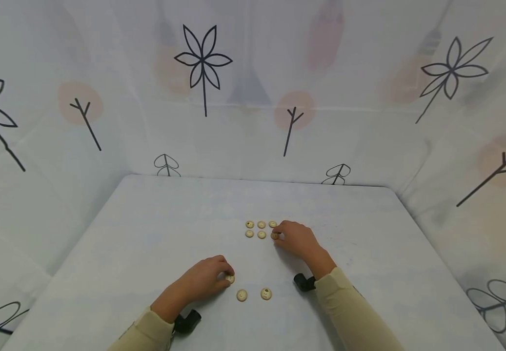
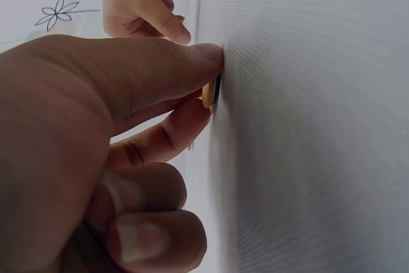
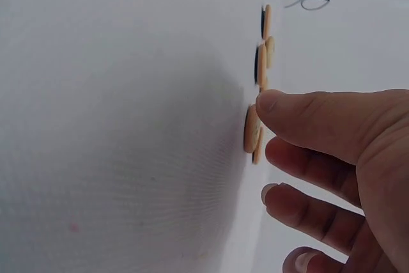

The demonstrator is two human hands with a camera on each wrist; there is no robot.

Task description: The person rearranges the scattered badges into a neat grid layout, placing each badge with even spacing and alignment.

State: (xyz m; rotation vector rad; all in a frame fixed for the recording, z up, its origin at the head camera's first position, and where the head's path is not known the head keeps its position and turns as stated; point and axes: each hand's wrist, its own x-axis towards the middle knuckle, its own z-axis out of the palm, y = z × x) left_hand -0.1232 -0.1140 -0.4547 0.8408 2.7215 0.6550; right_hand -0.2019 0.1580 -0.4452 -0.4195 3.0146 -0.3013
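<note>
Small round tan discs lie on a white table (image 1: 147,229). My left hand (image 1: 228,275) pinches one disc (image 1: 230,279) between thumb and forefinger at the table surface; the left wrist view shows that disc (image 2: 208,94) edge-on in the left hand (image 2: 214,78). My right hand (image 1: 277,235) holds a disc (image 1: 274,236) at the right end of the near row of a two-row grid of discs (image 1: 261,224). In the right wrist view the right hand (image 3: 265,129) has its thumb and forefinger on that disc (image 3: 250,130), with other grid discs (image 3: 262,61) beyond.
Two loose discs (image 1: 241,295) (image 1: 266,293) lie between my forearms near the front. A white curtain (image 1: 244,122) printed with flowers and twigs closes in the table's back and sides. Black wrist cameras (image 1: 304,282) (image 1: 187,322) sit by each sleeve.
</note>
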